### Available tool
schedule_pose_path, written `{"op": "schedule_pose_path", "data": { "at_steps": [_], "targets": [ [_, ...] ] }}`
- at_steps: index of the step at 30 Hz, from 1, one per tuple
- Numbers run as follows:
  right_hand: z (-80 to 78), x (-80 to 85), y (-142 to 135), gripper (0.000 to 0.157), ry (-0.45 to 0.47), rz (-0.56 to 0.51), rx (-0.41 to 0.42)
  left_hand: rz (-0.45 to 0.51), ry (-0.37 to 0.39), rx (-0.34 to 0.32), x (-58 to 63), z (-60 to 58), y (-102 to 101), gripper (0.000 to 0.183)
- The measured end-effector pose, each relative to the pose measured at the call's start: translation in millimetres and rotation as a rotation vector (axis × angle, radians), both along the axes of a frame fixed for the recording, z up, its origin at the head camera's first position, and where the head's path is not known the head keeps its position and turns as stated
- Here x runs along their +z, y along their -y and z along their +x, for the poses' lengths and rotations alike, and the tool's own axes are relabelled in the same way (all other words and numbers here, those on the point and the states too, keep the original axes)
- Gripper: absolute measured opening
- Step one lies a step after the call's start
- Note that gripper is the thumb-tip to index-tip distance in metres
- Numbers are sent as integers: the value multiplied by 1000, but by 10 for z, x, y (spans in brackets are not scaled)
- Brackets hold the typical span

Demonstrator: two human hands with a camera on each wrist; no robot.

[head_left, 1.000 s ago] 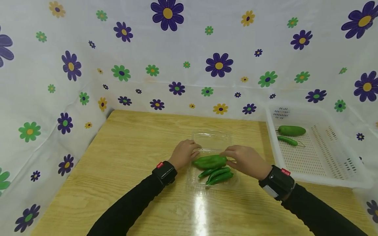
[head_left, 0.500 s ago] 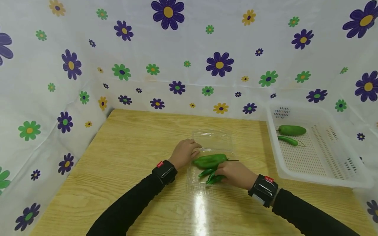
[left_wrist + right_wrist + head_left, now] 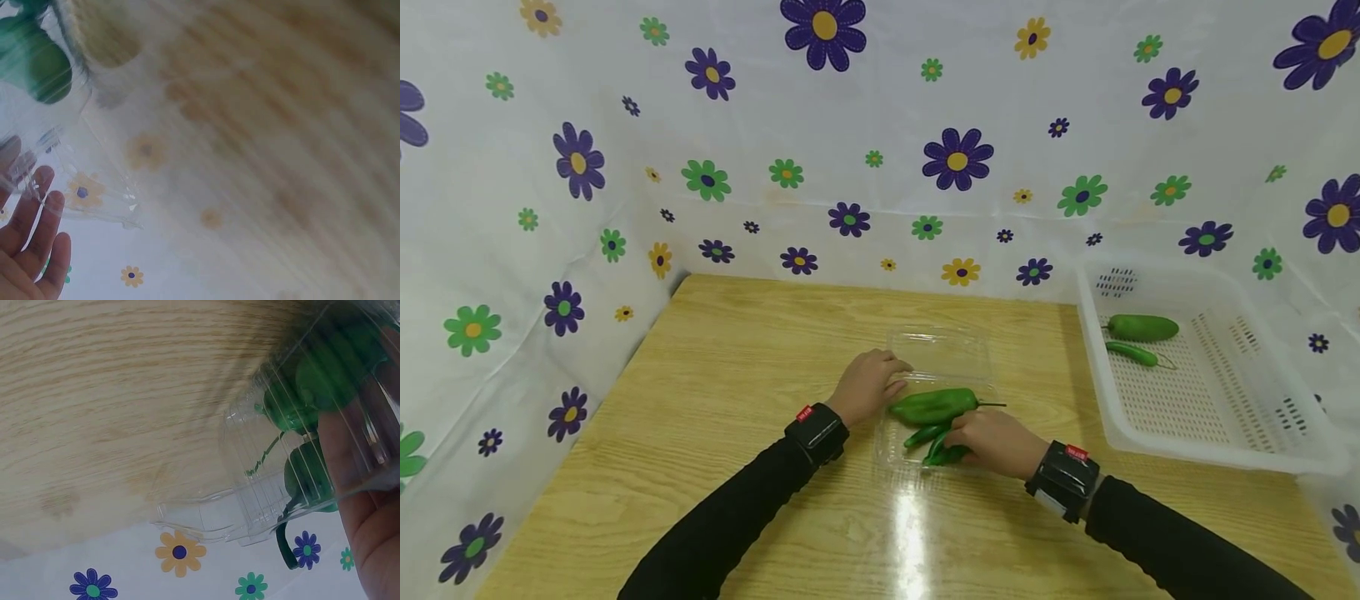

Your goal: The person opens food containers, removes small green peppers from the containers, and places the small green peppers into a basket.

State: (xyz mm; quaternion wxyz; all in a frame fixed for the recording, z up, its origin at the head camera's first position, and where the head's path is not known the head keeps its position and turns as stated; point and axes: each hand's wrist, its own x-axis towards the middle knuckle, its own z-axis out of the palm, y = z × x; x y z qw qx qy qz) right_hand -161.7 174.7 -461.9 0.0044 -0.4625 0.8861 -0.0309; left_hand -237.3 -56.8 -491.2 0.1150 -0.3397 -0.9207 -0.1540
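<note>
A clear plastic clamshell box lies on the table with its lid folded back. Inside lie a large green pepper, its stem pointing right, and, nearer the front, several thin green chili peppers. My left hand rests at the box's left side by the hinge; in the left wrist view its fingers look fairly straight against the plastic. My right hand reaches into the box, its fingers curled over the right ends of the chili peppers, hiding them. Through the plastic, the right wrist view shows a finger alongside the peppers.
A white perforated basket stands at the right, holding a large green pepper and a thin chili pepper. Flowered white cloth hangs behind and beside the wooden table.
My right hand has left the large pepper's stem end, moving down and a little left onto the chili peppers. It has barely moved since half a second ago. My left hand stays at the box.
</note>
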Motion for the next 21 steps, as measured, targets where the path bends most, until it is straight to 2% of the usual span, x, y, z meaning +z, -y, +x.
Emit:
{"op": "schedule_pose_path", "data": {
  "at_steps": [5, 9, 14, 21],
  "targets": [
    [-11, -27, 22, 19, 4, 6, 25, 18, 38, -5, 82, 34, 61, 28],
    [-16, -32, 36, 15, 15, 5, 39, 46, 60, 45, 132, 89, 144, 31],
    [-4, -8, 46, 14, 15, 10, 47, 85, 102, 106, 129, 153, 210, 28],
    [-10, -33, 76, 14, 43, 16, 57, 114, 146, 108, 146, 190, 198, 25]
  ]
}}
